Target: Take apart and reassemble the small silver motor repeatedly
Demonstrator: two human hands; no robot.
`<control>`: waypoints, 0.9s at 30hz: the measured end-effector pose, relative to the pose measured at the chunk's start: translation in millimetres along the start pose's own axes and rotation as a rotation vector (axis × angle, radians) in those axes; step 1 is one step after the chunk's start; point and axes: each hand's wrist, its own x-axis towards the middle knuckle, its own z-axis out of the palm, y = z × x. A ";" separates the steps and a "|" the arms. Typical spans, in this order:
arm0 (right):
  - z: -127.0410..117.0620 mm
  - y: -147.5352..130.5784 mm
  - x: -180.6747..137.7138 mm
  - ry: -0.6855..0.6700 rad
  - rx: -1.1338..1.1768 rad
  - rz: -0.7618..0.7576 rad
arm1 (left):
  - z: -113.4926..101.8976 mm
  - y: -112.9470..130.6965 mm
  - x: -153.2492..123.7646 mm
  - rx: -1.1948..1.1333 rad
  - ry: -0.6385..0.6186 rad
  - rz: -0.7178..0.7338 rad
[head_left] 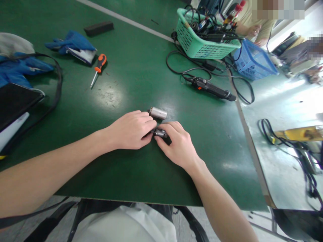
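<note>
My left hand (131, 130) and my right hand (176, 144) meet at the middle of the green table (131, 168). Both are closed on a small dark metal part (160, 133) held between their fingertips. Most of that part is hidden by the fingers. Just beyond the hands a short silver cylinder (158, 113) lies on its side on the table, close to my left fingers but apart from them.
An orange-handled screwdriver (98, 69) and blue gloves (72, 43) lie at the far left. A black electric screwdriver (213, 89) with its cable lies at the far right, before a green basket (202, 45) and a blue basket (253, 62). Other people sit beyond the baskets.
</note>
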 end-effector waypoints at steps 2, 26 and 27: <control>0.0 -0.2 0.2 0.002 -0.001 -0.002 | -0.2 0.0 0.2 0.000 0.003 0.001; -2.3 3.6 -0.9 0.008 -0.026 0.019 | -0.6 -0.7 -0.1 0.021 -0.001 -0.032; -2.6 3.7 -0.8 0.008 -0.026 0.022 | -0.6 -0.7 -0.1 0.021 -0.001 -0.033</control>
